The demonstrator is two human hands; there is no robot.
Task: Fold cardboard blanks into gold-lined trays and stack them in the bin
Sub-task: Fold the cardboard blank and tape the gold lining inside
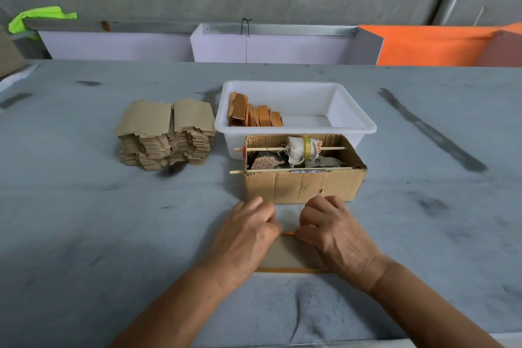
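On the grey surface (84, 220) we see a stack of flat blanks (165, 134) at the left, well apart from our hands. Nearer us, our left hand (244, 237) and right hand (334, 230) curl their fingers onto one cardboard blank (291, 253), pinching its far edge. Beyond stands a cardboard box (302, 185), touching the white bin (351, 110) holding folded trays (254, 114).
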